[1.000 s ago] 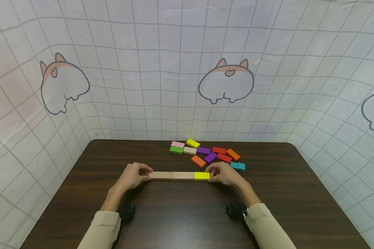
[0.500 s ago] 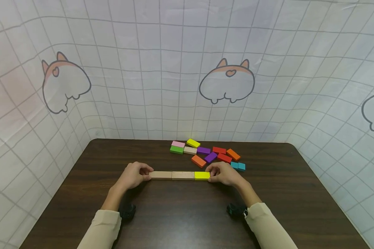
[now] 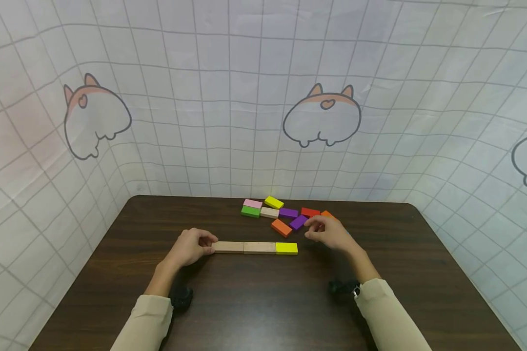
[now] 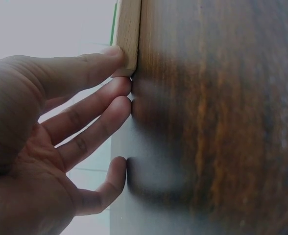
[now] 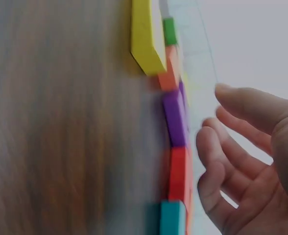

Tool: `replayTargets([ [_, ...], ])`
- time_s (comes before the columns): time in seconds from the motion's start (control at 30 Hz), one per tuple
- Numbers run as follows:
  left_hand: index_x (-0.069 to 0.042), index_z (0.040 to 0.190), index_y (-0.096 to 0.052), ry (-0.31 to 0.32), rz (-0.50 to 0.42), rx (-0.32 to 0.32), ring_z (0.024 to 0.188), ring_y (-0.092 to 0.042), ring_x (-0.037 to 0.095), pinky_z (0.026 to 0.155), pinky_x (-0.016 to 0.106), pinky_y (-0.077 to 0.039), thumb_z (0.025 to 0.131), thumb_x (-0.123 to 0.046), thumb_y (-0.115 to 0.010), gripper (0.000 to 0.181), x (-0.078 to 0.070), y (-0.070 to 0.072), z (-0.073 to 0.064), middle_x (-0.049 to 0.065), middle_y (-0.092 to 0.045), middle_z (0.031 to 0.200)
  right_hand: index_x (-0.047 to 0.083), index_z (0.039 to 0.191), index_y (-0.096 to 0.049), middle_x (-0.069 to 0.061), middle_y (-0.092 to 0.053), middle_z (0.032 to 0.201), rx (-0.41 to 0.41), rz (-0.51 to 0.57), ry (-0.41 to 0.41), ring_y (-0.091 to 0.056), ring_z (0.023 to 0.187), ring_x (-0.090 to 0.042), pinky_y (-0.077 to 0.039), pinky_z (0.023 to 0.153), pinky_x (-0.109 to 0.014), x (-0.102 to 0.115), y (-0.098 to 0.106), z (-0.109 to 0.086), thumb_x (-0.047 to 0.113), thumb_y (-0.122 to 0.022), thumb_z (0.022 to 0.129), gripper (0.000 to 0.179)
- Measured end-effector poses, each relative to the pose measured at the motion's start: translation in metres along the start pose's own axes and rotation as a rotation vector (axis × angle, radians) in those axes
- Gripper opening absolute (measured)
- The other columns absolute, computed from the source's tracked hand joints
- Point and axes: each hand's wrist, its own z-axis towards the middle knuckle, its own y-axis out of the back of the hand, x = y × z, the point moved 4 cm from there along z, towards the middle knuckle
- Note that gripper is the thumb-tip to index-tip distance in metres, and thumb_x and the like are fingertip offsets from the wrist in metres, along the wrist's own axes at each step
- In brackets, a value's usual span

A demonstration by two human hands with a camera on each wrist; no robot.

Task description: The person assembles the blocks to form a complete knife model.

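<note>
Two plain wooden blocks and a yellow block (image 3: 286,248) lie end to end in a straight row on the dark table. My left hand (image 3: 191,247) holds the outer end of the left wooden block (image 3: 229,247), thumb on its near edge, other fingertips down at the tabletop in the left wrist view. The middle wooden block (image 3: 259,248) adjoins the yellow one. Apart from the row, my right hand (image 3: 330,233) hovers with loosely bent fingers and nothing between them, near a purple block (image 3: 298,223) and a red block (image 3: 310,212). It hides other blocks behind it in the head view.
Loose blocks lie behind the row: orange (image 3: 282,227), purple (image 3: 288,213), plain wood (image 3: 270,212), green (image 3: 251,211), pink (image 3: 253,203) and yellow (image 3: 274,202). A teal block (image 5: 170,218) shows in the right wrist view. A grid-patterned curtain (image 3: 211,122) encloses the table's back and sides.
My right hand has let go of the yellow block's end and moved up and right toward the loose blocks. My left hand and the row stay in place.
</note>
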Motion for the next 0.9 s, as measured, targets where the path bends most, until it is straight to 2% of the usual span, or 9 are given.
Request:
replayTargets([
  [0.17, -0.009, 0.108, -0.079, 0.004, 0.004, 0.003, 0.08, -0.064, 0.013, 0.074, 0.032, -0.054, 0.087, -0.008, -0.08, 0.021, 0.001, 0.001, 0.0, 0.0, -0.072, 0.089, 0.007, 0.124, -0.069, -0.01, -0.069, 0.108, -0.141, -0.019, -0.042, -0.064, 0.087, -0.023, -0.05, 0.072, -0.032, -0.012, 0.026, -0.002, 0.02, -0.073, 0.096, 0.032],
  [0.3, -0.009, 0.108, -0.079, 0.005, 0.003, 0.004, 0.081, -0.064, 0.013, 0.075, 0.032, -0.053, 0.087, -0.008, -0.08, 0.021, 0.001, 0.001, 0.001, 0.0, -0.072, 0.089, 0.004, 0.126, -0.067, -0.016, -0.07, 0.114, -0.197, -0.024, -0.075, -0.066, 0.097, -0.027, -0.054, 0.078, -0.035, -0.027, 0.039, 0.0, 0.016, -0.07, 0.097, 0.032],
  [0.4, -0.009, 0.107, -0.079, -0.002, 0.005, 0.0, 0.08, -0.063, 0.012, 0.075, 0.033, -0.054, 0.087, -0.008, -0.08, 0.02, 0.001, 0.001, 0.001, 0.0, -0.071, 0.089, 0.002, 0.129, -0.066, -0.02, -0.069, 0.119, -0.2, -0.015, -0.092, -0.065, 0.103, -0.033, -0.055, 0.085, -0.043, -0.039, 0.047, 0.002, 0.013, -0.07, 0.097, 0.035],
  [0.57, -0.009, 0.106, -0.079, -0.013, 0.007, -0.004, 0.079, -0.063, 0.012, 0.074, 0.033, -0.054, 0.087, -0.007, -0.08, 0.02, 0.0, 0.001, 0.0, 0.0, -0.071, 0.088, 0.005, 0.137, -0.062, -0.024, -0.064, 0.128, -0.167, -0.03, -0.115, -0.061, 0.114, -0.04, -0.051, 0.095, -0.056, -0.062, 0.053, 0.006, 0.017, -0.073, 0.096, 0.043],
  [0.73, -0.009, 0.106, -0.079, -0.003, 0.003, -0.006, 0.078, -0.062, 0.011, 0.074, 0.032, -0.053, 0.087, -0.007, -0.08, 0.019, 0.0, 0.001, 0.001, -0.001, -0.071, 0.087, 0.004, 0.142, -0.057, -0.027, -0.06, 0.13, -0.123, -0.015, -0.139, -0.056, 0.12, -0.043, -0.047, 0.099, -0.058, -0.076, 0.056, 0.008, 0.018, -0.072, 0.097, 0.05],
  [0.9, -0.01, 0.105, -0.08, -0.002, -0.001, -0.008, 0.078, -0.062, 0.011, 0.073, 0.031, -0.053, 0.086, -0.007, -0.081, 0.019, 0.0, 0.001, 0.0, -0.001, -0.071, 0.087, 0.003, 0.141, -0.058, -0.026, -0.059, 0.128, -0.09, 0.006, -0.184, -0.054, 0.117, -0.041, -0.046, 0.099, -0.057, -0.08, 0.057, 0.012, 0.02, -0.073, 0.096, 0.05],
])
